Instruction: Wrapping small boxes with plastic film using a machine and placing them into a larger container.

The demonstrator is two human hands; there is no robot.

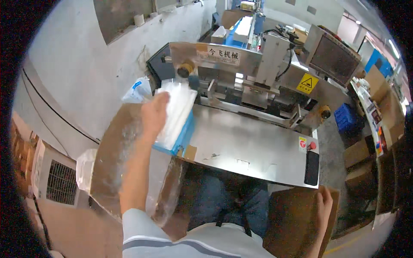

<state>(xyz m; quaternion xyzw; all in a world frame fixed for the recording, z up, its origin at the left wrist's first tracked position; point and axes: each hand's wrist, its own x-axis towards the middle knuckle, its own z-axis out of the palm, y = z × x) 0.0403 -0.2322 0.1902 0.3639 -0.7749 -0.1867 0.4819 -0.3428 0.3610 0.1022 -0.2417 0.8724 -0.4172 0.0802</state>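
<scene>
Two hands are in view: the left hand [154, 115] reaches forward over a stack of clear plastic bags [175, 112], its fingers [161, 99] closed over the stack's near edge, and the stack lies on a blue tray [183, 136] at the left end of the steel table [249, 146], just in front of the machine [258, 73]. Down at the lower right, the right hand [325, 205] rests on the top edge of a brown cardboard box [292, 223], fingers laid together against the cardboard
</scene>
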